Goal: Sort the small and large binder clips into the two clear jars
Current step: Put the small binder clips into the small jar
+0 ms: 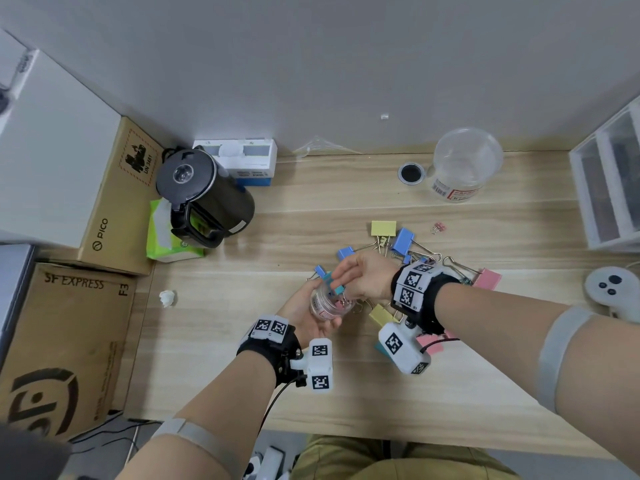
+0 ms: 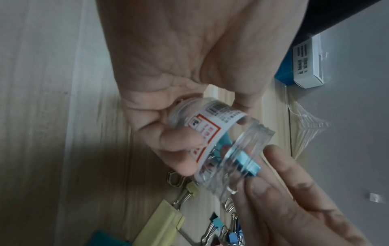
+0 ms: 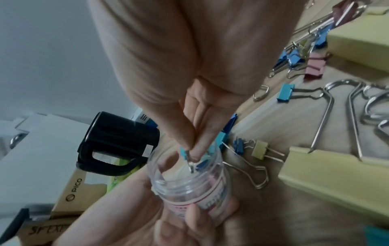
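My left hand (image 1: pixel 311 311) grips a small clear jar (image 1: pixel 325 304) and holds it tilted above the wooden table, its fingers (image 2: pixel 179 146) wrapped over the label. Several small clips lie inside the jar (image 2: pixel 212 133). My right hand (image 1: pixel 346 277) pinches a small teal binder clip (image 1: pixel 337 289) at the jar's mouth; the clip (image 2: pixel 246 162) sits partly inside the rim. A larger clear jar (image 1: pixel 462 164) stands empty at the back right. A mixed pile of large and small clips (image 1: pixel 401 244) lies behind and under my right wrist.
A black kettle (image 1: pixel 204 195), a green tissue pack (image 1: pixel 166 237) and cardboard boxes (image 1: pixel 114 202) crowd the left side. A drawer unit (image 1: pixel 606 181) and a white controller (image 1: pixel 609 289) sit at right. One small pink clip (image 1: pixel 439 227) lies apart.
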{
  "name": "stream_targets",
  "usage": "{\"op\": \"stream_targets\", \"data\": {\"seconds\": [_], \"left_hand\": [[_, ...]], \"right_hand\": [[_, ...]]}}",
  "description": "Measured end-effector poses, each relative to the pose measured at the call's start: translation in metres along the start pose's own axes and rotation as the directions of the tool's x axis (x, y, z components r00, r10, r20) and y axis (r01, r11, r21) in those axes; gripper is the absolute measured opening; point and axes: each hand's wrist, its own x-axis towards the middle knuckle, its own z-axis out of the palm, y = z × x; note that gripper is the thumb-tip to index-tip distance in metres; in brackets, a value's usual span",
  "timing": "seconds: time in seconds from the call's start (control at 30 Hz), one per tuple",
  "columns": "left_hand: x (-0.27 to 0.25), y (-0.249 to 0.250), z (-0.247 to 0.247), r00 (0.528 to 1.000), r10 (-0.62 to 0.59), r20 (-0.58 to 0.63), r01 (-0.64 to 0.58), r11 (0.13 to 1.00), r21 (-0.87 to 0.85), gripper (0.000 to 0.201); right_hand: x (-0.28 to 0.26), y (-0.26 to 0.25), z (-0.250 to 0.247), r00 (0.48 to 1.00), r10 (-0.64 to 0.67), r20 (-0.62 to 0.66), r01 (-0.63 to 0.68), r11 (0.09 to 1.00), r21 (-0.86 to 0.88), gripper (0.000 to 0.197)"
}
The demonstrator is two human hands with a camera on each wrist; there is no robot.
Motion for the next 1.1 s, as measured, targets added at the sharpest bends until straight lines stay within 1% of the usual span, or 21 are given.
{"op": "stream_targets", "data": {"seconds": [0.13, 0.23, 0.3, 0.37, 0.4, 0.43, 0.47, 0.5, 0.53, 0.6, 0.63, 0.7, 0.77, 0.87, 1.0, 1.1], "left_hand": [[0.003, 0.002, -0.006, 1.0, -0.013, 0.007, 0.013, 1.0, -0.021, 0.049], [0.003, 0.002, -0.009, 1.0, -0.022, 0.023, 0.022, 1.0, -0.02, 0.048], [0.002, 0.002, -0.009, 0.999, -0.017, 0.033, 0.017, 1.0, -0.001, 0.047], [0.001, 0.003, -0.01, 1.0, -0.011, 0.013, 0.011, 1.0, 0.024, 0.047], [0.001, 0.003, -0.011, 1.0, -0.009, -0.002, 0.009, 0.999, 0.033, 0.048], [0.0, 0.003, -0.011, 1.0, -0.009, -0.01, 0.009, 0.999, 0.037, 0.049], [-0.001, 0.003, -0.014, 1.0, -0.009, -0.016, 0.009, 0.999, 0.042, 0.05], [-0.001, 0.003, -0.017, 1.0, -0.006, -0.017, 0.006, 0.999, 0.048, 0.05], [-0.002, 0.002, -0.021, 1.0, 0.0, -0.014, 0.001, 0.999, 0.054, 0.05], [-0.004, 0.0, -0.027, 1.0, 0.014, -0.004, -0.014, 0.999, 0.045, 0.049], [-0.004, -0.001, -0.029, 1.0, 0.022, 0.001, -0.022, 0.999, 0.038, 0.048], [-0.006, -0.003, -0.032, 0.999, 0.032, 0.004, -0.032, 0.999, 0.041, 0.047], [-0.006, -0.004, -0.035, 1.0, 0.029, -0.001, -0.029, 0.999, 0.042, 0.046], [-0.004, -0.007, -0.039, 1.0, 0.028, -0.006, -0.028, 0.999, 0.017, 0.048], [-0.002, -0.009, -0.042, 0.999, 0.03, -0.013, -0.03, 1.0, -0.005, 0.048], [0.0, -0.009, -0.042, 1.0, 0.028, -0.013, -0.028, 1.0, -0.008, 0.047]], "right_hand": [[0.001, 0.003, -0.006, 0.998, -0.033, -0.059, 0.033, 0.999, 0.008, 0.027], [0.0, 0.001, -0.007, 0.999, -0.042, -0.025, 0.043, 0.999, 0.015, 0.028], [0.0, -0.001, -0.005, 0.999, -0.039, -0.018, 0.04, 0.998, 0.055, 0.024], [0.006, 0.0, -0.007, 0.997, -0.028, -0.07, 0.033, 0.997, 0.066, 0.018], [0.009, 0.004, -0.01, 0.993, -0.031, -0.116, 0.036, 0.999, 0.038, 0.016], [0.013, 0.009, -0.015, 0.986, -0.043, -0.161, 0.038, 0.999, -0.036, 0.016], [0.015, 0.013, -0.019, 0.979, -0.073, -0.188, 0.044, 0.987, -0.156, 0.017], [0.016, 0.017, -0.023, 0.975, -0.114, -0.19, 0.051, 0.951, -0.305, 0.016], [0.016, 0.022, -0.024, 0.974, -0.144, -0.175, 0.053, 0.895, -0.443, 0.015], [0.013, 0.026, -0.024, 0.982, -0.141, -0.128, 0.034, 0.792, -0.609, 0.011], [0.013, 0.028, -0.023, 0.987, -0.126, -0.101, 0.027, 0.744, -0.667, 0.016], [0.014, 0.03, -0.018, 0.992, -0.115, -0.059, 0.028, 0.636, -0.771, 0.033], [0.017, 0.033, -0.011, 0.99, -0.131, -0.044, 0.037, 0.558, -0.829, 0.043], [0.022, 0.04, -0.002, 0.988, -0.147, -0.05, 0.032, 0.509, -0.86, 0.047], [0.027, 0.044, 0.002, 0.983, -0.155, -0.098, -0.001, 0.532, -0.847, 0.037], [0.03, 0.044, 0.0, 0.984, -0.137, -0.113, -0.02, 0.545, -0.838, 0.04]]}}
